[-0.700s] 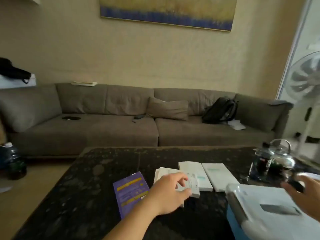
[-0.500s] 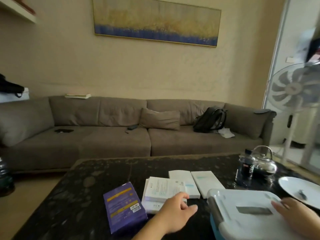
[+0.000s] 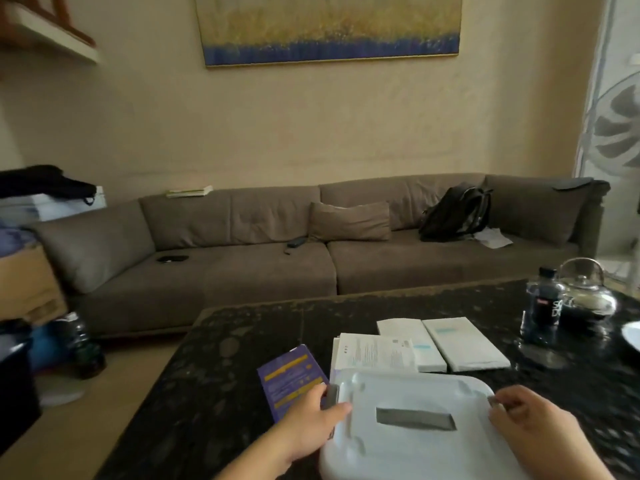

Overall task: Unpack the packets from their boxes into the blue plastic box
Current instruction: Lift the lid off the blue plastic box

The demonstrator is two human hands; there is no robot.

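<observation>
Flanking lid (image 3: pixel 412 393) edges, seemingly: hands (image 3: pixel 313 415).

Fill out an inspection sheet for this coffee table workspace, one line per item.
Surface: dark mottled coffee table, worn along its far edge.
Job's things: plastic box with its white lid on, nearest the camera; purple box to its left; two white boxes side by side behind it; a printed leaflet lying on a further white box.
Clutter: dark bottle, glass kettle, edge of a white plate.
Hands: left hand grips the lid's left clip; right hand grips its right edge.
Cables: nothing seen.
Surroundings: grey sofa with backpack, cushion, books; fan at right; painting above.
</observation>
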